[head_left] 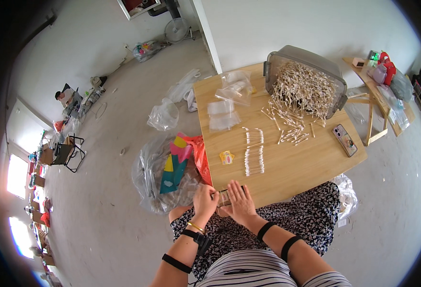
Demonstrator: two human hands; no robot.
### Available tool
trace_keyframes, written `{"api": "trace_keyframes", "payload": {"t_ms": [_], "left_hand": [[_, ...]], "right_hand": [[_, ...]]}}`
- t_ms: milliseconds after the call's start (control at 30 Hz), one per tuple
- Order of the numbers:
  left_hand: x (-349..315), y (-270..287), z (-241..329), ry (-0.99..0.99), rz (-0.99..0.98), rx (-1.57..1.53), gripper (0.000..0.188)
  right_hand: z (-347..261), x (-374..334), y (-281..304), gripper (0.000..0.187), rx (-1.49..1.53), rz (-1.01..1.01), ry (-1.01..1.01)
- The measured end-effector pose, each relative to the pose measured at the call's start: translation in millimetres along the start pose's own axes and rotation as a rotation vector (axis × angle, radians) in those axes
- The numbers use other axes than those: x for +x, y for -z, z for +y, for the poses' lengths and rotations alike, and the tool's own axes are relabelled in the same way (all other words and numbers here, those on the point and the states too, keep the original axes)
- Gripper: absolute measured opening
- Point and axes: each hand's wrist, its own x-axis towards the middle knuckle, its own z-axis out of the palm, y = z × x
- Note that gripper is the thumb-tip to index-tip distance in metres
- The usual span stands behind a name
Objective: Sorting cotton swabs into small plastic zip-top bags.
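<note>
So from where I'm standing it's a plain light wood table, and the right hand is down at its near edge. Straight out past that hand there's a neat row of cotton swabs, side by side like a ladder. Little yellow cards sit just left of those, ahead of the left hand. Keep going and you hit clear plastic bags, kinda overlapping. Far off to the right hand's front-right, a grey bin lies tipped over, loose swabs spilling toward the hands. Phone's well right of the right hand, back side up.
</note>
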Motion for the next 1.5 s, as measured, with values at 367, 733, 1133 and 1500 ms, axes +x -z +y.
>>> {"api": "trace_keyframes", "payload": {"t_ms": [367,733,1133,1500], "left_hand": [[-22.5,-34.3,-53.6,0.454,-0.161,-0.909,0.038],[-26.0,-39.6,-60.5,0.331,-0.009,-0.842,0.029],[-13.2,-10.5,2.1,-0.082,0.335,-0.160,0.069],[2.5,-49.9,79.5,-0.361,0.004,0.006,0.075]], "right_hand": [[3.2,4.6,0.9,0.096,-0.111,-0.052,0.035],[-25.7,13.7,0.8,0.096,-0.105,-0.054,0.086],[104.6,29.1,48.4,0.048,0.170,0.277,-0.148],[127.8,55.9,41.7,0.030,0.127,0.327,-0.057]]}}
